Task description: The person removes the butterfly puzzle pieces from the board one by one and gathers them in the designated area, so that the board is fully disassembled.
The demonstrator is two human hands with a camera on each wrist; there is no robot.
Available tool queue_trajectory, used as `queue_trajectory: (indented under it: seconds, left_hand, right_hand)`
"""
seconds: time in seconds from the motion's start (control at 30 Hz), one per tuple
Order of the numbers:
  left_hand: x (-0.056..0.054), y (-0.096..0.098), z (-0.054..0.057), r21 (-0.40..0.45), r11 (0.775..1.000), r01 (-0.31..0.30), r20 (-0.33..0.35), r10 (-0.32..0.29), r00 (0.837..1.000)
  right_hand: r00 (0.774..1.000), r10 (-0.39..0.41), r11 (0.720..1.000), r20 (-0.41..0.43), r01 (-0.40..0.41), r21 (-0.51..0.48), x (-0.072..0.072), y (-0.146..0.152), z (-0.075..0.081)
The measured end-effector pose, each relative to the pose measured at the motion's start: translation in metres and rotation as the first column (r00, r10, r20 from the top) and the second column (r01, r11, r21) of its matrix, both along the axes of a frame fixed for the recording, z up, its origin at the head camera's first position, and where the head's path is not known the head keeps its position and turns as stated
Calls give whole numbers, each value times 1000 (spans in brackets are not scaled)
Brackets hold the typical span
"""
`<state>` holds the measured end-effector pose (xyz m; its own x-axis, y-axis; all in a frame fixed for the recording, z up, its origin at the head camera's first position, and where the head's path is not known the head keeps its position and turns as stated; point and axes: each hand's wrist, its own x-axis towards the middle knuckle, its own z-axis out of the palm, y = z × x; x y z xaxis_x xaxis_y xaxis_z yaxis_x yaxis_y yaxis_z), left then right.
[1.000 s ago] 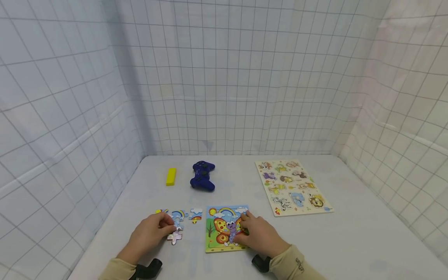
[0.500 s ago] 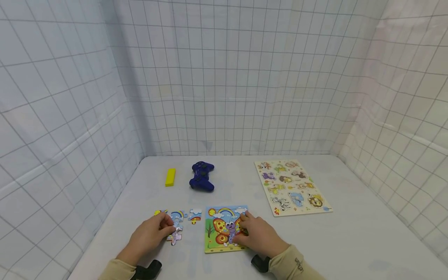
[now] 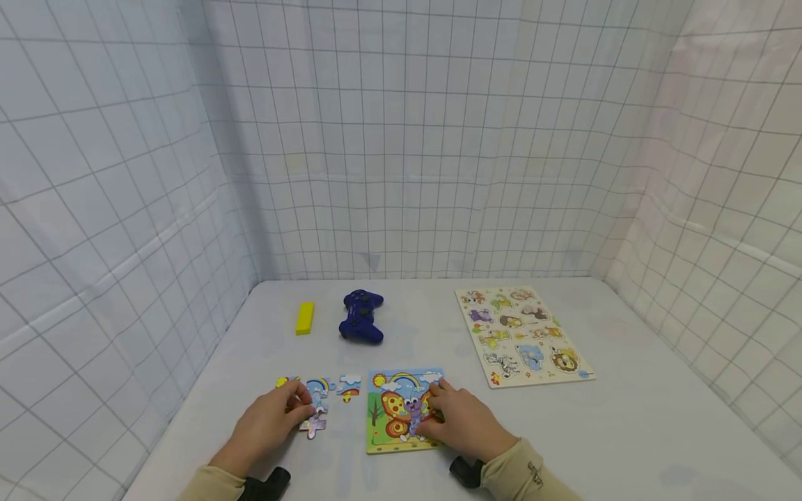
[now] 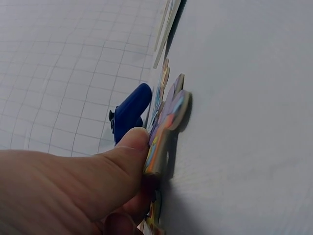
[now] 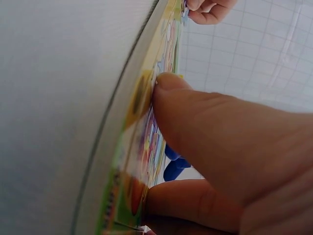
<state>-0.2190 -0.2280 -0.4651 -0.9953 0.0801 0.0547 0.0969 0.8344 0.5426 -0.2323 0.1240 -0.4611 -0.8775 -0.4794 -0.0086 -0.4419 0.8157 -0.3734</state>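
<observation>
My left hand pinches a jigsaw piece between thumb and fingers, low over the white table at the left. Orange and purple print shows on its face, and its thick edge casts a shadow. Rainbow-and-sky jigsaw pieces lie around those fingertips, partly covered by the hand. One separate cloud piece sits farther right. My right hand rests on the right side of a square butterfly puzzle, its thumb and fingers spread apart on the printed face and hiding the right wing.
Behind the pieces are a yellow block and a dark blue game controller. A wooden animal puzzle board lies flat at the back right. White grid-patterned cloth stands around the table on the back and both sides.
The piece in my left fingers has tilted slightly and come back, staying in almost the same place. My right hand and the butterfly puzzle have stayed put.
</observation>
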Motion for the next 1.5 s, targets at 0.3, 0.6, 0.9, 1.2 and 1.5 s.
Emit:
queue_trajectory:
  seconds: [0.3, 0.6, 0.9, 1.2, 1.5]
  left_hand:
    - [-1, 0, 0, -15, 1000, 1, 30, 0, 1000]
    - [-3, 0, 1, -39, 999, 8, 28, -7, 1000]
    - [-2, -1, 0, -49, 999, 16, 23, -15, 1000]
    - [-4, 0, -1, -53, 999, -14, 41, 16, 999]
    - [-5, -1, -1, -35, 999, -22, 59, 24, 998]
  right_hand:
    - [1000, 14, 1000, -1, -14, -2, 1, 0, 1]
    - [1000, 11, 1000, -1, -11, -13, 1, 0, 2]
    - [1000, 9, 1000, 0, -9, 0, 1, 0, 1]
    - [1000, -4, 1000, 6, 4, 0, 1, -1, 3]
    - [1000, 1, 1000, 11, -2, 13, 1, -1, 2]
